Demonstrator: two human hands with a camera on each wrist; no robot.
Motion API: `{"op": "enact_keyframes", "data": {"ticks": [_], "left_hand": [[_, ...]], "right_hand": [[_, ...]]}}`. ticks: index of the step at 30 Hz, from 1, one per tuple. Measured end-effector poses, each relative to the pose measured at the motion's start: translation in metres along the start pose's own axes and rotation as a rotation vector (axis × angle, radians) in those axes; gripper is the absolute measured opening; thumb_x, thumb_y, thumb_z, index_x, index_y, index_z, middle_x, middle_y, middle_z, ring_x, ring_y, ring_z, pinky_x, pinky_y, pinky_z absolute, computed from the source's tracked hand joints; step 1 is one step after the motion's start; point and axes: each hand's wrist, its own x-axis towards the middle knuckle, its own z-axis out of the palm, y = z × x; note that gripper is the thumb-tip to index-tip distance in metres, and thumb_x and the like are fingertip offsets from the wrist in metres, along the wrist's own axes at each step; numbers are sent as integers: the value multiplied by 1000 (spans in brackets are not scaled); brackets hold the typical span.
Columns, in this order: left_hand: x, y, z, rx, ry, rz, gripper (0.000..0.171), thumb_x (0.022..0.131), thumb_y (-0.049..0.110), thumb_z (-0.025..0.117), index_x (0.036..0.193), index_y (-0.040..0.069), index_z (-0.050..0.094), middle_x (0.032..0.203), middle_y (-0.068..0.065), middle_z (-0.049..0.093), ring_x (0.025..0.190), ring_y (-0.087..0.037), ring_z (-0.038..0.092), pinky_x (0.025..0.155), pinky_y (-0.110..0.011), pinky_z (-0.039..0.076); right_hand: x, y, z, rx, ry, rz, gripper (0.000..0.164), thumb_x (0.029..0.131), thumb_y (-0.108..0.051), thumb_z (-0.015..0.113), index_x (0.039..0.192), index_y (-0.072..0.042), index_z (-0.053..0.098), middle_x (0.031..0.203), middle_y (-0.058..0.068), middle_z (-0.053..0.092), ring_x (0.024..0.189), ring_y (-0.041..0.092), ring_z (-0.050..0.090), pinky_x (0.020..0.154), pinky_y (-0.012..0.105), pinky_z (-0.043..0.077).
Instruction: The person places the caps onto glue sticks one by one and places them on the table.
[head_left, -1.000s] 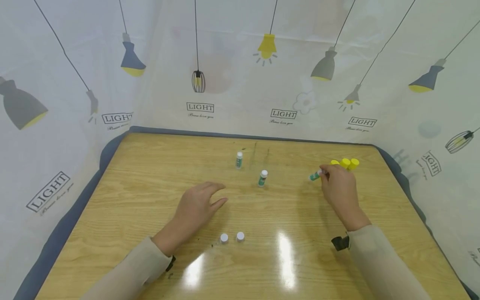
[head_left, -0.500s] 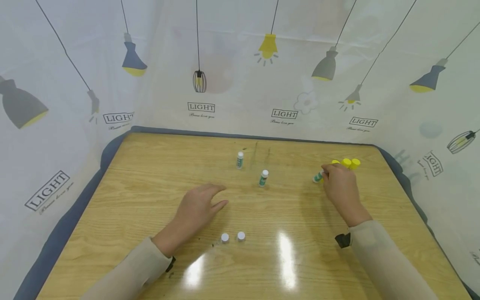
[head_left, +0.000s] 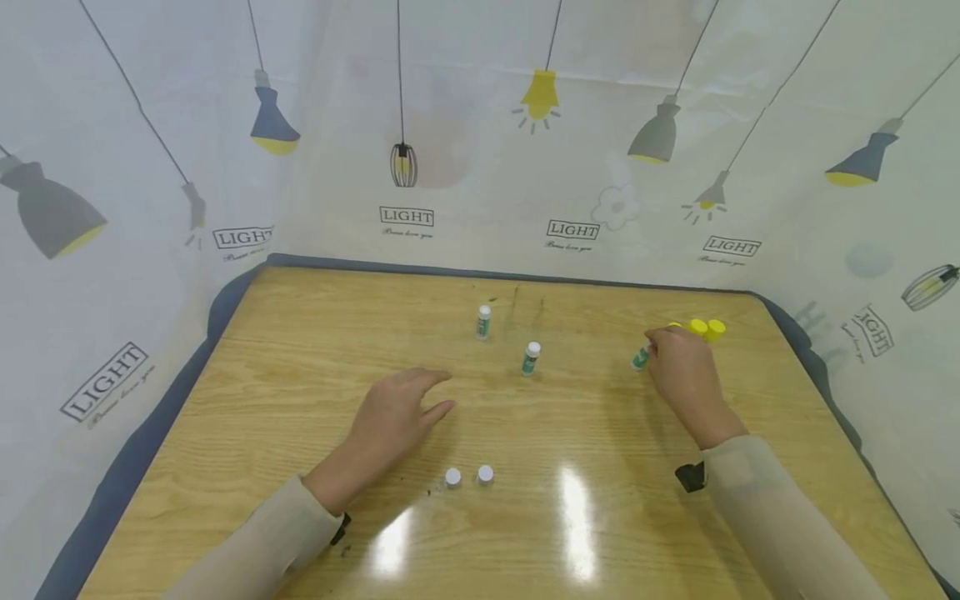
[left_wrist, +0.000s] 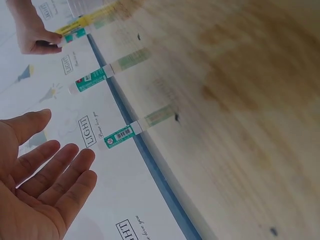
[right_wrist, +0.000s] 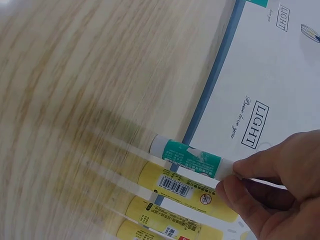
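Note:
My right hand (head_left: 682, 375) pinches the white cap end of a green-labelled glue stick (right_wrist: 187, 155) between thumb and fingertips. It holds the stick slightly tilted in the head view, beside the yellow glue sticks (right_wrist: 172, 187). In the right wrist view the white bottom end points down close over the table. My left hand (head_left: 393, 412) holds nothing, thumb and fingers spread apart. Ahead of it, two more green-labelled glue sticks stand upright: one farther back (head_left: 483, 322), the other nearer and to the right (head_left: 530, 359).
Two small white round-topped things (head_left: 452, 477) stand side by side near the front of the wooden table (head_left: 300, 333). Several yellow glue sticks make a row at the back right, one partly behind my right hand. A lamp-printed sheet (head_left: 480, 167) surrounds the back and sides.
In my right hand the green glue stick has swung from a strong tilt to more upright, moving slightly right and toward me. My left hand has stayed put.

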Motion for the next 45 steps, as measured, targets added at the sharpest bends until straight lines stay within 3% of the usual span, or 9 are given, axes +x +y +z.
{"op": "enact_keyframes", "data": {"ticks": [30, 38, 45], "left_hand": [[0, 0, 6, -8, -27, -35, 34, 89, 29, 81, 117, 11, 74, 115, -7, 75, 105, -24, 72, 91, -40, 61], [3, -1, 8, -23, -58, -105, 41, 91, 33, 78, 124, 9, 71, 123, -9, 72, 110, -28, 71, 93, -43, 60], [6, -2, 10, -62, -82, -138, 46, 92, 34, 76, 129, 7, 68, 128, -12, 69, 115, -31, 68, 98, -45, 57]], "right_hand": [[-8, 3, -2, 8, 54, -13, 28, 89, 9, 60, 116, 10, 68, 115, 31, 67, 102, 47, 66, 82, 58, 59], [-25, -14, -5, 70, 117, 1, 28, 91, 4, 62, 118, 7, 69, 114, 29, 69, 76, 35, 66, 60, 48, 58], [-43, -38, -9, 129, 110, 26, 35, 92, -9, 73, 123, 5, 68, 107, 27, 72, 88, 40, 71, 67, 54, 60]]}}
